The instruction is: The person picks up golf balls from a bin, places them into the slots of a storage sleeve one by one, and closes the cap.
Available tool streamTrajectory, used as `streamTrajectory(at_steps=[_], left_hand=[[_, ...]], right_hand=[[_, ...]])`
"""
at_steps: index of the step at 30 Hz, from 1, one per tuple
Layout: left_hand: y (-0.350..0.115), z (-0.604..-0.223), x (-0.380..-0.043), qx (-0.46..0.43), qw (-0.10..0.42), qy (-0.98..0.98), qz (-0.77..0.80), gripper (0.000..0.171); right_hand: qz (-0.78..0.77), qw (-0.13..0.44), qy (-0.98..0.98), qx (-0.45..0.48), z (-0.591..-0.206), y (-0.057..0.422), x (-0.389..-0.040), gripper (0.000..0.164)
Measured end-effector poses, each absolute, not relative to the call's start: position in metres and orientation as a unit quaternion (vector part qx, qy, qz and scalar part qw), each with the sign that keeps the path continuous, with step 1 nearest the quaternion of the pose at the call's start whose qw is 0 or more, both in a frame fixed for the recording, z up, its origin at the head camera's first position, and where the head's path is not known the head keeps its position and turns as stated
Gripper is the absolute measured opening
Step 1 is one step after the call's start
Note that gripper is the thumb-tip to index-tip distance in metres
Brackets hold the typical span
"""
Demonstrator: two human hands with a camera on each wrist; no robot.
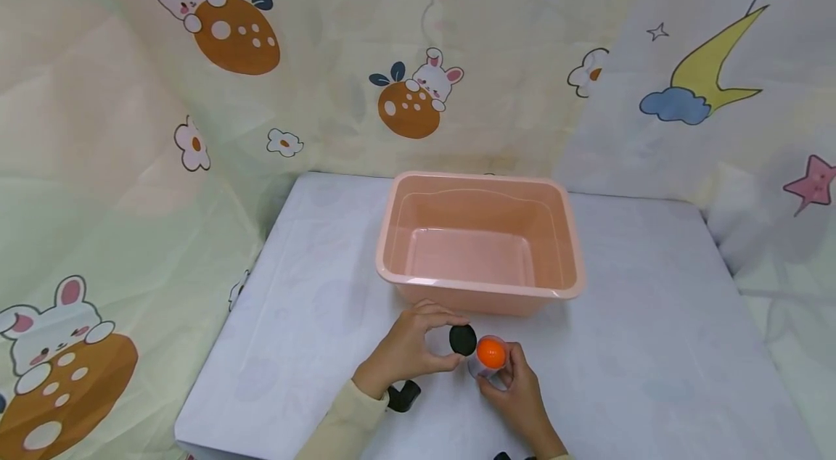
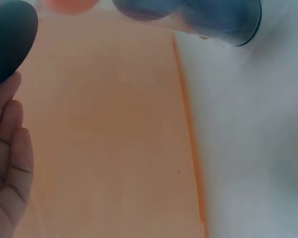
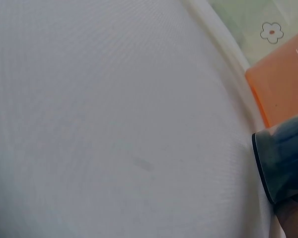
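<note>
My left hand [image 1: 414,344] pinches a round black lid [image 1: 463,339] between thumb and fingers. The lid's flat face also shows in the left wrist view, above the fingertips [image 2: 22,148]. Just right of it, my right hand [image 1: 519,396] grips a clear cylindrical container [image 1: 475,367], tilted, its top toward the head camera. An orange ball [image 1: 491,353] sits at that end. Dark blue balls [image 2: 149,7] lie further down inside, seen through the wall in the left wrist view. Lid and container are close together; whether they touch I cannot tell.
A pink plastic basin [image 1: 480,289] stands on the white-covered table [image 1: 653,344], just beyond both hands. A patterned cloth [image 1: 509,83] hangs behind and beside the table. Near the left wrist is a small black object [image 1: 404,396], probably the wrist camera.
</note>
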State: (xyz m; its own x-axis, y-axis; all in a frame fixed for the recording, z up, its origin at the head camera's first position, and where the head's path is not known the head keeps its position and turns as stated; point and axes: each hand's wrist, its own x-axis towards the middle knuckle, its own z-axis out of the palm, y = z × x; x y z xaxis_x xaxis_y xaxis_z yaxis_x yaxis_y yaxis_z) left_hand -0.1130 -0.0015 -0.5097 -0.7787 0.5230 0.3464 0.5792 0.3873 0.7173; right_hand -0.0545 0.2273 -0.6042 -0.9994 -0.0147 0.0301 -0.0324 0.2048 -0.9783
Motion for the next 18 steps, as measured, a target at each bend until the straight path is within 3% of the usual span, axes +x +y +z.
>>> streamTrajectory(at_steps=[6, 18], left_hand=[[0.002, -0.512, -0.116, -0.357, 0.037, -0.811, -0.461, 0.055], [0.02, -0.511, -0.117, -0.364, -0.03, -0.775, -0.516, 0.058]], right_hand=[[0.622, 0.006, -0.783, 0.016, -0.606, 0.229, -0.054, 0.06], [0.639, 0.02, -0.768, 0.036, -0.606, 0.23, -0.054, 0.059]])
